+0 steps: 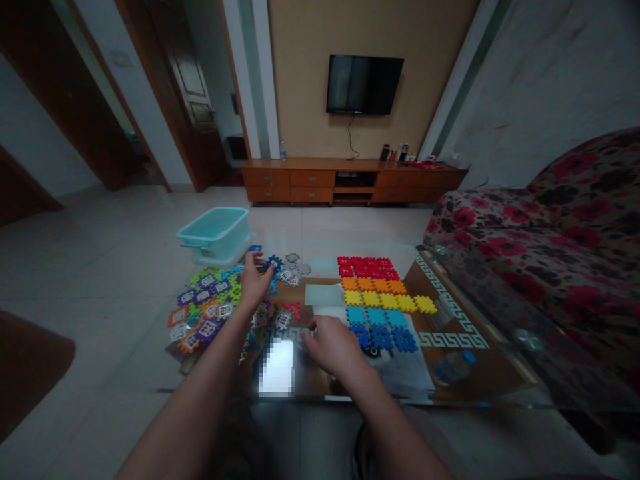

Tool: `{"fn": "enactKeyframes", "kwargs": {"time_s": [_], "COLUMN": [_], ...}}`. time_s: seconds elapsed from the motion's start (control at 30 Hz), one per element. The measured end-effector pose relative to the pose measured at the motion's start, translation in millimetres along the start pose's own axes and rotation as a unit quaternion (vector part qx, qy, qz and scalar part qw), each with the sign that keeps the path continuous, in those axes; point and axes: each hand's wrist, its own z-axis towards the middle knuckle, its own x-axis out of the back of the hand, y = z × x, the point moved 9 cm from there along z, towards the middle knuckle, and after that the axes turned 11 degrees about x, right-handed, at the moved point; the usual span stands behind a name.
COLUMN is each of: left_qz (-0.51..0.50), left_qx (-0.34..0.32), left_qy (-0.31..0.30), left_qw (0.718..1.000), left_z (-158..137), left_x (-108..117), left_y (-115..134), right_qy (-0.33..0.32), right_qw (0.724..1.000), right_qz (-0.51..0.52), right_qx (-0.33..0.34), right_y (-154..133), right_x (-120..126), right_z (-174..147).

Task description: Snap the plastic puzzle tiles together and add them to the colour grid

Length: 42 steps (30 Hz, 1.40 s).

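Note:
My left hand (255,280) reaches over the far left of the glass table and pinches a dark blue interlocking tile (273,263) between thumb and finger. Near it lie grey tiles (292,258) and a white window-shaped piece (287,277). My right hand (331,339) is low over the near middle, its fingers curled; whatever they may hold is hidden. Just right of that hand runs a row of blue tiles (383,337). Beyond are rows of light blue (376,317), yellow (388,300), orange (375,286) and red tiles (369,267).
A mixed pile of tiles (207,295) covers the table's left end. Behind it stands a turquoise bin (215,233). A lit phone (277,370), blurred out, lies at the front edge; a water bottle (454,367) is at right, near a flowered sofa (525,227).

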Motion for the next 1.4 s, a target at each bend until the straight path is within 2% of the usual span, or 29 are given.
{"fn": "enactKeyframes", "kwargs": {"time_s": [0.07,0.17,0.23,0.3,0.4,0.47,0.5,0.57,0.7,0.87,0.93,1.03,1.1,1.23,1.33,1.4], "left_qz": [-0.017,-0.012,-0.008,0.016,0.042,0.032,0.023,0.006,-0.006,0.047,0.079,0.129,0.183,0.3,0.365,0.398], "left_qx": [-0.01,-0.051,-0.06,-0.083,-0.16,-0.202,-0.218,-0.239,-0.26,-0.284,-0.255,-0.19,-0.146,-0.076,-0.047,-0.033], "left_qy": [-0.045,-0.151,-0.169,-0.209,-0.249,-0.249,-0.243,-0.221,-0.199,-0.253,-0.23,-0.144,-0.095,-0.04,-0.047,-0.072], "left_qw": [0.999,0.987,0.984,0.974,0.954,0.947,0.945,0.945,0.945,0.924,0.936,0.963,0.968,0.95,0.929,0.914], "left_z": [-9,-37,-57,-80,-112,-124,-127,-130,-131,-126,-109,-70,-46,-12,0,2], "left_x": [-6,-25,-27,-33,-36,-33,-31,-29,-33,-54,-54,-40,-31,-20,-22,-28], "left_y": [4,8,6,9,28,43,50,59,60,42,29,6,-10,-37,-49,-55], "right_qy": [0.02,0.054,0.066,0.042,0.046,0.055,0.058,0.062,0.085,0.169,0.203,0.225,0.224,0.208,0.186,0.179], "right_qw": [0.998,0.98,0.957,0.911,0.808,0.752,0.734,0.717,0.715,0.733,0.742,0.756,0.765,0.778,0.789,0.794], "right_qz": [0.063,0.189,0.283,0.404,0.567,0.632,0.651,0.672,0.67,0.623,0.601,0.577,0.567,0.561,0.56,0.557], "right_qx": [0.012,0.028,0.006,-0.065,-0.154,-0.179,-0.182,-0.177,-0.18,-0.217,-0.219,-0.212,-0.207,-0.19,-0.172,-0.168], "right_y": [3,8,16,27,37,38,39,39,47,74,83,89,88,77,66,62], "right_x": [0,-2,-7,-23,-40,-45,-45,-44,-43,-37,-31,-26,-26,-27,-26,-25], "right_z": [9,24,33,38,37,36,36,37,40,41,40,38,37,37,39,40]}}
